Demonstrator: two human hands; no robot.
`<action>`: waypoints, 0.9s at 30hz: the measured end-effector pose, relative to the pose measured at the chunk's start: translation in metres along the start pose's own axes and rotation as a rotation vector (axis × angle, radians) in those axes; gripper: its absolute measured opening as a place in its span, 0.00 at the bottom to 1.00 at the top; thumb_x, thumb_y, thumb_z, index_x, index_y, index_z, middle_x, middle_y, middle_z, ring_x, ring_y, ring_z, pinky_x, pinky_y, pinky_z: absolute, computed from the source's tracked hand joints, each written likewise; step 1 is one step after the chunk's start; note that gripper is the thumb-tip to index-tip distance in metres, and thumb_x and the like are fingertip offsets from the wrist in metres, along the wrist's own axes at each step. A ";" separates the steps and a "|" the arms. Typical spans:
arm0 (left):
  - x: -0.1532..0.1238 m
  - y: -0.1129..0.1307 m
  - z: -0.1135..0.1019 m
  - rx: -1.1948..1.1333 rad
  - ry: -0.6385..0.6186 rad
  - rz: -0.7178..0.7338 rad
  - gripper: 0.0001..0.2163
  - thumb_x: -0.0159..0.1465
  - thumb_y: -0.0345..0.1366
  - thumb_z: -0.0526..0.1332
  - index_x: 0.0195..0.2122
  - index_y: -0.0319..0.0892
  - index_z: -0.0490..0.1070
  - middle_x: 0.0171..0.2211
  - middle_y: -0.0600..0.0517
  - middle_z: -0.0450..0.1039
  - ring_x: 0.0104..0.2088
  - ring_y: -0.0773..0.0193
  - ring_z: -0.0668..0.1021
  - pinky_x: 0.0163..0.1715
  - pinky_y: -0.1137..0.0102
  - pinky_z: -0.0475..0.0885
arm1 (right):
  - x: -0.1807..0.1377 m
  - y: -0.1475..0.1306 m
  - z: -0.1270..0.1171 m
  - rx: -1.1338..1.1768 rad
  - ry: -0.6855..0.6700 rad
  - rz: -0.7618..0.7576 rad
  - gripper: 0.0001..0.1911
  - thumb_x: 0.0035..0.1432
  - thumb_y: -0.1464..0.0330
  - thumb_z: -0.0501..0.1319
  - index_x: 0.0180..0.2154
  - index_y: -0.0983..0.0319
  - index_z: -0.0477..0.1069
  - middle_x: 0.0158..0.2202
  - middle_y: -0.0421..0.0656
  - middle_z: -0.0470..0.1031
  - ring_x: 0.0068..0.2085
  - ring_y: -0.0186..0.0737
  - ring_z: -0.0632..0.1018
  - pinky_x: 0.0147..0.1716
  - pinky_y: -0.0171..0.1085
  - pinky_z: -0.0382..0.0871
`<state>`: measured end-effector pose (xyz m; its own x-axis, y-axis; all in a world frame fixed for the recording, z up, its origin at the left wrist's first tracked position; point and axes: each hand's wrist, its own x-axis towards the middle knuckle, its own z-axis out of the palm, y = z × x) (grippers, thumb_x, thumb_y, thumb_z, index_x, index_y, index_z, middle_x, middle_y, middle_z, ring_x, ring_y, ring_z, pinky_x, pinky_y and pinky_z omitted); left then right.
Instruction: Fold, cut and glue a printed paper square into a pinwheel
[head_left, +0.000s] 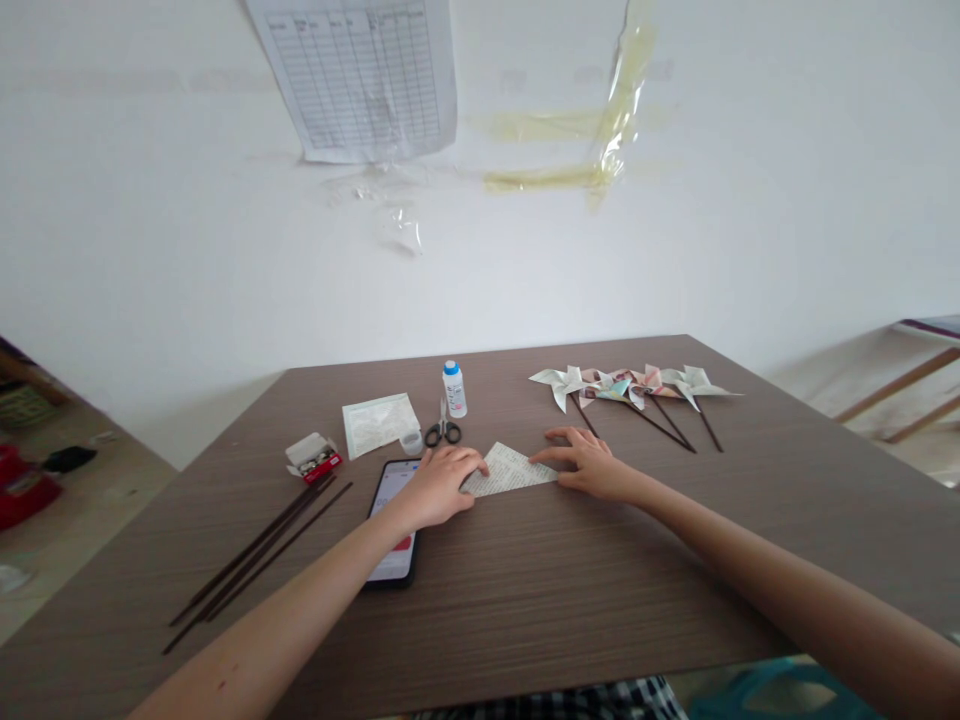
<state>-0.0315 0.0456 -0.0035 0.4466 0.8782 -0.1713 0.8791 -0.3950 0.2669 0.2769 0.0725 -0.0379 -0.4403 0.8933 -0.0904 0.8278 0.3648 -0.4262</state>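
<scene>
A sheet of printed paper [506,472], folded into a triangle, lies flat on the table in front of me. My left hand [446,485] rests on its left corner, fingertips pressing down and thumb apart. At the right corner, my right hand [589,465] touches the paper with its fingers spread. Neither hand lifts the paper. Under my left wrist lies a phone [394,570] with its screen lit, partly covered by that arm. Just beyond the paper are black-handled scissors [443,430] and a white glue bottle [455,392] with a blue cap.
Several paper pinwheels [637,385] on dark sticks lie at the back right. On the left are loose dark sticks [255,550], an opened small red-and-white box [313,458], a small clear cup [411,442] and pale sheets [381,424]. The wall [480,290] stands behind the table [600,580].
</scene>
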 end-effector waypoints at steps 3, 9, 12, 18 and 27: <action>-0.001 -0.003 -0.005 0.017 -0.045 -0.008 0.27 0.64 0.26 0.67 0.62 0.56 0.81 0.75 0.51 0.75 0.77 0.40 0.71 0.77 0.40 0.63 | -0.002 0.002 -0.005 -0.007 -0.030 -0.002 0.32 0.67 0.68 0.64 0.68 0.40 0.82 0.80 0.46 0.67 0.82 0.63 0.63 0.80 0.68 0.54; -0.004 -0.015 -0.016 0.069 -0.160 0.027 0.33 0.67 0.27 0.66 0.72 0.60 0.77 0.83 0.50 0.65 0.83 0.37 0.64 0.80 0.31 0.56 | -0.001 0.003 -0.010 -0.024 -0.094 -0.003 0.34 0.68 0.68 0.62 0.71 0.41 0.80 0.81 0.48 0.64 0.83 0.65 0.61 0.80 0.68 0.53; -0.003 -0.023 -0.020 0.081 -0.211 0.038 0.35 0.68 0.29 0.66 0.74 0.63 0.75 0.84 0.52 0.62 0.84 0.35 0.61 0.80 0.30 0.55 | -0.001 0.003 -0.010 -0.015 -0.094 0.000 0.34 0.68 0.68 0.62 0.71 0.42 0.80 0.82 0.48 0.64 0.83 0.66 0.60 0.80 0.69 0.52; 0.003 -0.039 -0.027 0.079 -0.256 0.153 0.38 0.67 0.28 0.67 0.76 0.66 0.73 0.85 0.55 0.60 0.84 0.42 0.63 0.82 0.44 0.58 | 0.002 0.007 -0.006 -0.001 -0.080 0.000 0.32 0.68 0.67 0.63 0.70 0.41 0.81 0.81 0.46 0.65 0.83 0.67 0.60 0.81 0.69 0.51; 0.002 -0.012 -0.015 0.057 -0.103 0.045 0.21 0.72 0.34 0.67 0.63 0.57 0.85 0.76 0.49 0.74 0.77 0.41 0.73 0.78 0.41 0.63 | -0.001 -0.019 0.006 -0.044 0.038 0.040 0.22 0.76 0.52 0.64 0.65 0.48 0.83 0.76 0.52 0.70 0.79 0.65 0.66 0.78 0.66 0.58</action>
<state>-0.0436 0.0565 0.0075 0.4985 0.8277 -0.2579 0.8642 -0.4511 0.2227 0.2597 0.0628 -0.0354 -0.3940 0.9163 -0.0717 0.8593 0.3395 -0.3825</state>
